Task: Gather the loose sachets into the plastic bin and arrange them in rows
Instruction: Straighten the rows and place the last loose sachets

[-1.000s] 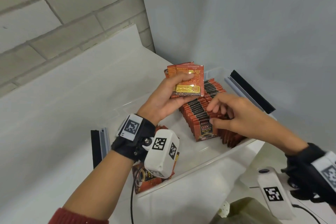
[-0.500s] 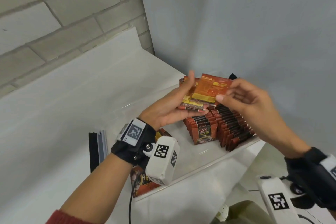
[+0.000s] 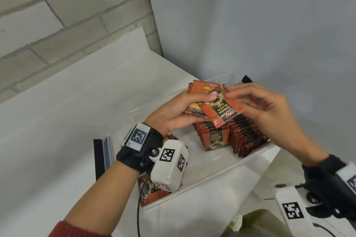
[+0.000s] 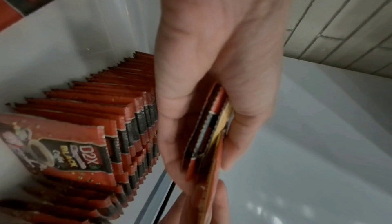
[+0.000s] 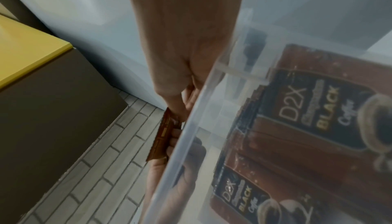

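White counter (image 3: 57,121) against grey brick wall (image 3: 57,15) at upper left, clear plastic bin (image 3: 221,169) lower centre holding sachet rows (image 3: 231,136), left hand (image 3: 173,113) gripping a sachet stack (image 3: 194,106), right hand (image 3: 264,106) now pinching one flipped sachet (image 3: 221,111), front face showing.

Bin: room on the near-left floor, rows fill the right

Two sachet rows (image 3: 238,134) stand packed against the bin's (image 3: 212,175) right end; bare floor lies left of them, up to loose sachets (image 3: 152,192) in the near-left corner. Both hands hover over the rows, blocking the way straight down.
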